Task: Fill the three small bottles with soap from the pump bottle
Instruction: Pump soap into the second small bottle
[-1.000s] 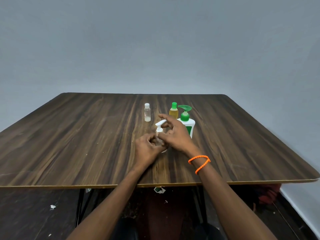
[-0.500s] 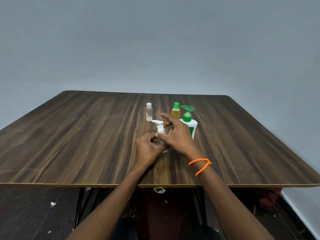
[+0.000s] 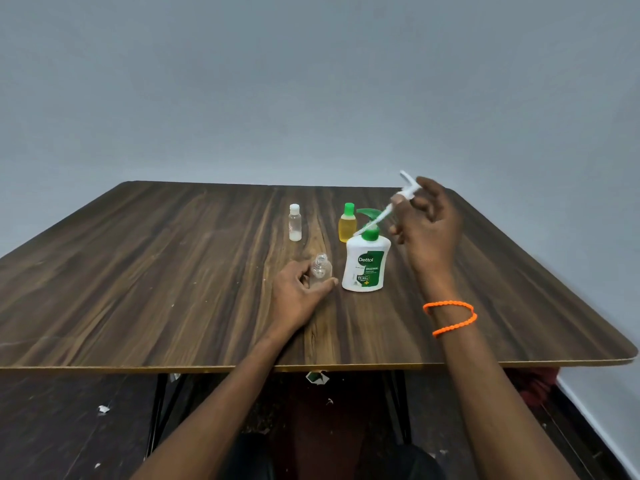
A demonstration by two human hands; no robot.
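Observation:
My left hand (image 3: 298,295) grips a small clear bottle (image 3: 320,274) that stands upright on the table with its neck uncovered. My right hand (image 3: 426,226) is raised to the right and pinches a white pump top (image 3: 398,200) whose long dip tube slants down to the left. The white Dettol pump bottle (image 3: 365,264) with a green pump stands just right of the clear bottle. Behind it stands a small yellow bottle (image 3: 347,222) with a green cap. A small clear bottle with a white cap (image 3: 295,223) stands further left.
All bottles stand near the middle of a dark wooden table (image 3: 156,271). A grey wall rises behind it. An orange bracelet (image 3: 450,317) is on my right wrist. Scraps of litter lie on the floor below the front edge.
My right hand has lifted the white pump top out of the small clear bottle and carried it up and to the right. My left hand still holds that bottle on the table.

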